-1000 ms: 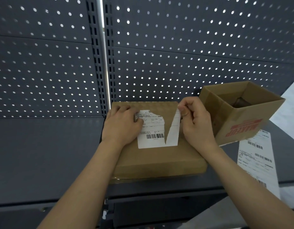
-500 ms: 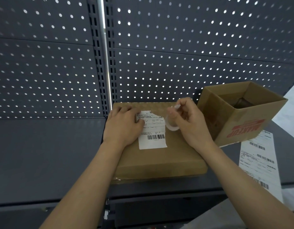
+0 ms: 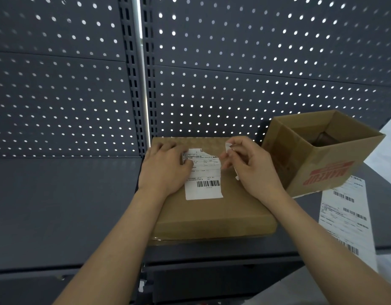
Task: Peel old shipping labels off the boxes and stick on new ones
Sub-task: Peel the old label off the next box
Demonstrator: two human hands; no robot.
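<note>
Since the earlier frames the narrow strip on the label's right side had come away from the box, and the right hand (image 3: 254,170) had drawn it clear, its fingers pinched together on the torn strip (image 3: 228,148), which curled above and below them. The left hand (image 3: 166,170) lay flat with its fingers spread, pressing on the flat box (image 3: 212,219) and the left edge of the old label (image 3: 204,181). What was left of that label stayed stuck on the box top, between the two hands, its long axis running away from the person and its far right corner torn off. Its free right edge lay just beside the right fingertips, so that hand looked the nearer one for the next pull. The label's left edge was hidden under the left hand, and the print was too small to read. An open box (image 3: 322,168) stood on the shelf (image 3: 58,205) to the right, its contents dim, with a sheet of new labels (image 3: 344,216) beside it, partly tucked behind.
</note>
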